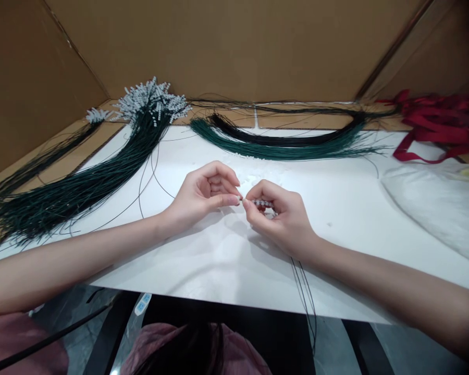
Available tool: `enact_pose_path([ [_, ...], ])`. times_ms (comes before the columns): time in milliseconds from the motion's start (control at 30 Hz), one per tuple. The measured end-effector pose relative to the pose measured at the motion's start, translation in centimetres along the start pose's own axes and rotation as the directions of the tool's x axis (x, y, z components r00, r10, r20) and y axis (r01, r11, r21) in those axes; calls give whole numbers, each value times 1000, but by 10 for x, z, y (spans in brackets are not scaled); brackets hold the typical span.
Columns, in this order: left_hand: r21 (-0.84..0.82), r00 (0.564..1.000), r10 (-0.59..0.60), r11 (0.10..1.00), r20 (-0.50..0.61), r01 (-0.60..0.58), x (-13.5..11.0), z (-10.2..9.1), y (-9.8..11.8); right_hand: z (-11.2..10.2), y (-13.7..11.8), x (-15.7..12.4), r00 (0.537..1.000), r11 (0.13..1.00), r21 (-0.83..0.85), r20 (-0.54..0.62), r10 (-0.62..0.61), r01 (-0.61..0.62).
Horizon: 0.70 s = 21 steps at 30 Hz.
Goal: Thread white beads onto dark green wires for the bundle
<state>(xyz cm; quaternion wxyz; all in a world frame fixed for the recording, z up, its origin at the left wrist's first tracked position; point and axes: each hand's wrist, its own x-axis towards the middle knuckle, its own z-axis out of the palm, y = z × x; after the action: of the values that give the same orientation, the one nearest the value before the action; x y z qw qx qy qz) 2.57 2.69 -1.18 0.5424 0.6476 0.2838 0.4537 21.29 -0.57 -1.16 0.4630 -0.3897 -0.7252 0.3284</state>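
From the head camera, both hands are working right at mid-surface! The right hand (279, 211) is pinching a short strand of white beads (263, 203), thumb and forefinger together, that grip clamping the strand, which is lying across toward the palm. Facing it, the left hand (200, 195) is bringing thumb and forefinger to the strand's tip; whether that grip is closing on a bead, I cannot tell. Thin dark wires (308, 304) are trailing below the right wrist, over the near edge of the white surface (352, 208). Off to the left, a big bundle of green wires (101, 179) is spreading out, white beaded tips (148, 101) clustering at its far end. Beyond the hands, a curved bundle of bare wires (281, 148) is lying, black behind green. Over at far right, red ribbon (426, 133) is heaping up behind a whitish plastic bag (433, 205).
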Motion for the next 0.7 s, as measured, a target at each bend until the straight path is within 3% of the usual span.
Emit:
enact_pose_path([
  [700, 43, 1000, 10, 999, -25, -9, 1, 2, 2, 0, 1, 1, 1000, 1000, -20, -21, 3, -4],
])
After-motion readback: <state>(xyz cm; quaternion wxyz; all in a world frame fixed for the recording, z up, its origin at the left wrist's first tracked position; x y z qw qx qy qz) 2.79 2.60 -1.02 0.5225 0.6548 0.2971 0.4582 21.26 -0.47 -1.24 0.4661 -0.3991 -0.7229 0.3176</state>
